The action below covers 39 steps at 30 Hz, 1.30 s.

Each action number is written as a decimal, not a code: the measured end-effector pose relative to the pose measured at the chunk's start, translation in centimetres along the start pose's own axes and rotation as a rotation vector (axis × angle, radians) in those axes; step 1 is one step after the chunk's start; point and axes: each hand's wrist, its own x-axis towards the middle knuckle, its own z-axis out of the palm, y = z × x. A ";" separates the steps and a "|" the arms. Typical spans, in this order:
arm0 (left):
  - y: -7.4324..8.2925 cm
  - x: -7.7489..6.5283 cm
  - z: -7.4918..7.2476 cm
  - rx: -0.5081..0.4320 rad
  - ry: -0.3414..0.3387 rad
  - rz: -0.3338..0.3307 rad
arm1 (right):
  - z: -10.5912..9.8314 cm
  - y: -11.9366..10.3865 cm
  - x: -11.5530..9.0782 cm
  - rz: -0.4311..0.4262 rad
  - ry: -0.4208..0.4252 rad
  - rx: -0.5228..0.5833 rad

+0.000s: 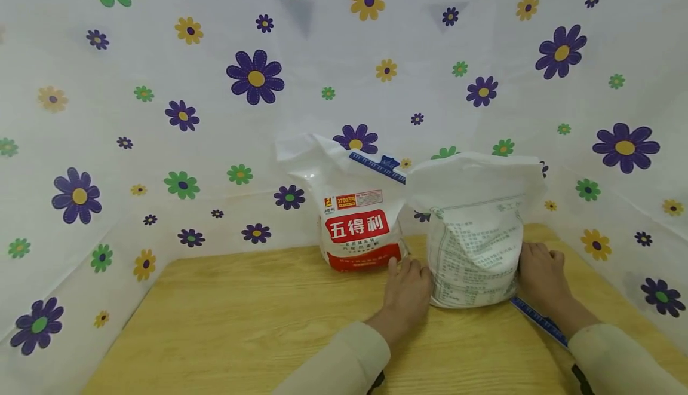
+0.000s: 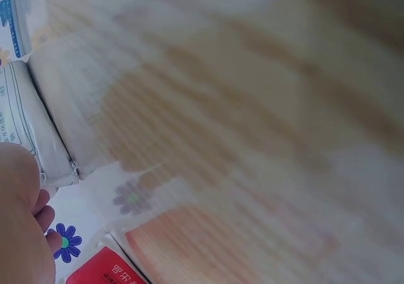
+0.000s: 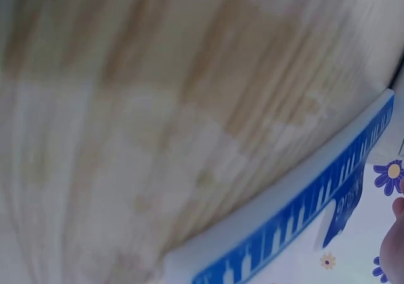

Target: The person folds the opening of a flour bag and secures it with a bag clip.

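A white flour bag (image 1: pixel 475 245) with green print stands upright on the wooden table, its top edge folded or bent over. At its lower left side my left hand (image 1: pixel 407 293) grips the bag, fingers curled against it. My right hand (image 1: pixel 545 278) holds the opposite side, some fingers hidden behind the bag. Under the right forearm a blue-and-white bag clip (image 1: pixel 539 322) lies on the table. The right wrist view shows this clip (image 3: pixel 303 202) up close, and in the left wrist view the left hand (image 2: pixel 25 214) touches the bag's bottom edge.
Left of the bag, farther back, stands a second flour bag (image 1: pixel 357 227) with red labels. Another blue clip (image 1: pixel 378 168) lies across its upper part. A flower-patterned white cloth (image 1: pixel 215 84) rises behind and beside the wooden table (image 1: pixel 231 323).
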 end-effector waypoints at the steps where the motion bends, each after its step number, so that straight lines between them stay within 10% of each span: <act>1: 0.0 0.0 0.0 0.002 0.002 0.001 | 0.1 0.0 0.0 -0.001 0.006 -0.008; 39: -4.1 -3.6 -0.3 0.045 -0.045 -0.005 | 1.0 -2.7 -0.2 -0.159 0.023 0.107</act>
